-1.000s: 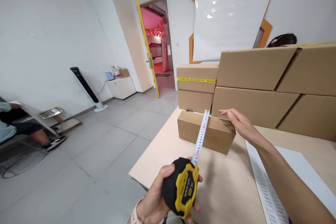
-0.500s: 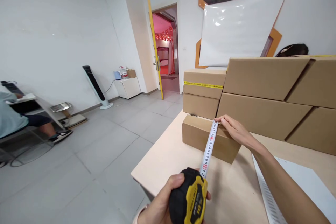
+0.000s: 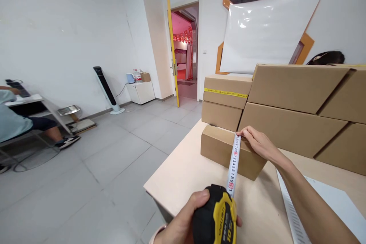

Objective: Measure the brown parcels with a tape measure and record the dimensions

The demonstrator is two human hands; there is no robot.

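My left hand (image 3: pixel 185 213) is wrapped round a black and yellow tape measure (image 3: pixel 214 217) near the table's front edge. From its case a white blade (image 3: pixel 233 167) runs out and away from me, over a small cardboard box (image 3: pixel 217 143) on the table. At the far end of the blade my right hand (image 3: pixel 259 143) is closed, pinching the blade's tip at the top of that box. My right fingers partly hide the tip and the box's right end.
Bigger cardboard boxes (image 3: pixel 291 126) are stacked behind, one with yellow tape (image 3: pixel 225 92). White sheets (image 3: pixel 328 198) lie on the table (image 3: pixel 177 177) at right. A person (image 3: pixel 17 118) sits far left; another person's head (image 3: pixel 326 58) shows behind the boxes. A yellow door (image 3: pixel 173 49) stands open.
The whole view has shifted slightly. The tape case sits a little further right and nearer the box, with slightly less blade showing. My right hand still holds the tip.
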